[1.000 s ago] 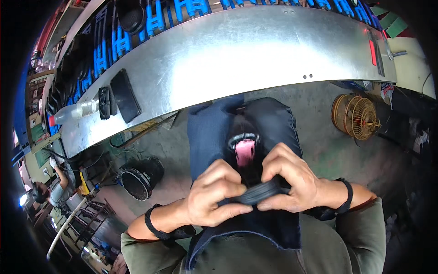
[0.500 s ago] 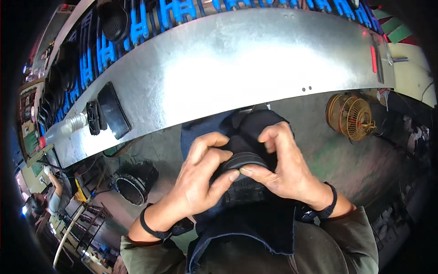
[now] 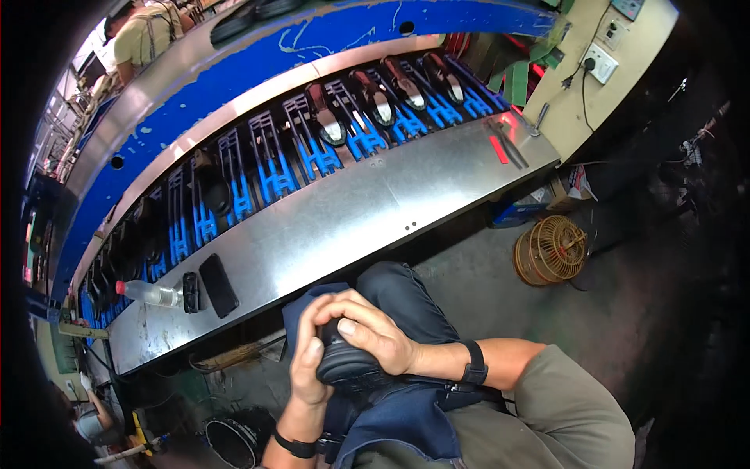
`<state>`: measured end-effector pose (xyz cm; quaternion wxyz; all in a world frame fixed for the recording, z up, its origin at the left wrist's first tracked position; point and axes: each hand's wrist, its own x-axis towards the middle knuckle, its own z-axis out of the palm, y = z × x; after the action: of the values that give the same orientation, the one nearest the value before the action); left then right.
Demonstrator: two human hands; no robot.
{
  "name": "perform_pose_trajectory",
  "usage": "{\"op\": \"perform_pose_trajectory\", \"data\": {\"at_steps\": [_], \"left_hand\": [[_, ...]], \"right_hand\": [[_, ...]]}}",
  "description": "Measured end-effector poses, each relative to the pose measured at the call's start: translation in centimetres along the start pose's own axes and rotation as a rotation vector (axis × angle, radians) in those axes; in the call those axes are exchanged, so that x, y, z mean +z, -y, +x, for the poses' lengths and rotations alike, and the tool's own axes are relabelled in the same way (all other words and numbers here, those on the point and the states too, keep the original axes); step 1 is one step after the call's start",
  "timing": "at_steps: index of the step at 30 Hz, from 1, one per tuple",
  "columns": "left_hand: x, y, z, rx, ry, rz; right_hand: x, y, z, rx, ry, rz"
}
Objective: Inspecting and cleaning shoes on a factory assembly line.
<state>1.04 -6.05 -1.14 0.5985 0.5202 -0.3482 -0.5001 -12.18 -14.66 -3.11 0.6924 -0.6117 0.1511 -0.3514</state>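
Observation:
A black shoe [image 3: 348,364] is held over my lap, its thick ridged edge facing me. My left hand [image 3: 309,366] wraps its left side, with fingers reaching over the top. From the other side my right hand [image 3: 373,331] presses on it, thumb lying across the upper surface. The fingers of both hands meet and overlap at the far end, so much of the shoe is hidden. Dark blue cloth [image 3: 406,428] lies over my lap beneath it.
A metal bench [image 3: 328,223] runs ahead, bearing a phone [image 3: 219,286], a small black object [image 3: 191,292], a plastic bottle [image 3: 152,293] and a red-marked tool [image 3: 498,149]. Beyond are blue racks [image 3: 277,180] with brown shoes [image 3: 324,113]. A wicker basket [image 3: 550,250] and black bucket [image 3: 237,439] stand below. Another person [image 3: 148,39] is far left.
My view has swung, showing more of the bench and racks. My hands have gone from pinching the shoe's near edge with both thumbs to wrapping around it, the right hand now over the top.

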Motion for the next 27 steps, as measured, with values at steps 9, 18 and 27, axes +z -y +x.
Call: {"op": "perform_pose_trajectory", "data": {"at_steps": [9, 18, 27], "left_hand": [[-3.0, 0.4, 3.1, 0.102, -0.111, 0.045], [-5.0, 9.0, -2.1, -0.122, -0.255, -0.490], [0.7, 8.0, -1.3, 0.467, 0.302, 0.968]], "right_hand": [[-0.4, -0.8, 5.8, -0.081, -0.221, -0.144], [-3.2, 0.0, -8.8, 0.182, 0.355, -0.577], [-13.3, 0.4, -9.0, -0.011, -0.451, -0.578]]}}
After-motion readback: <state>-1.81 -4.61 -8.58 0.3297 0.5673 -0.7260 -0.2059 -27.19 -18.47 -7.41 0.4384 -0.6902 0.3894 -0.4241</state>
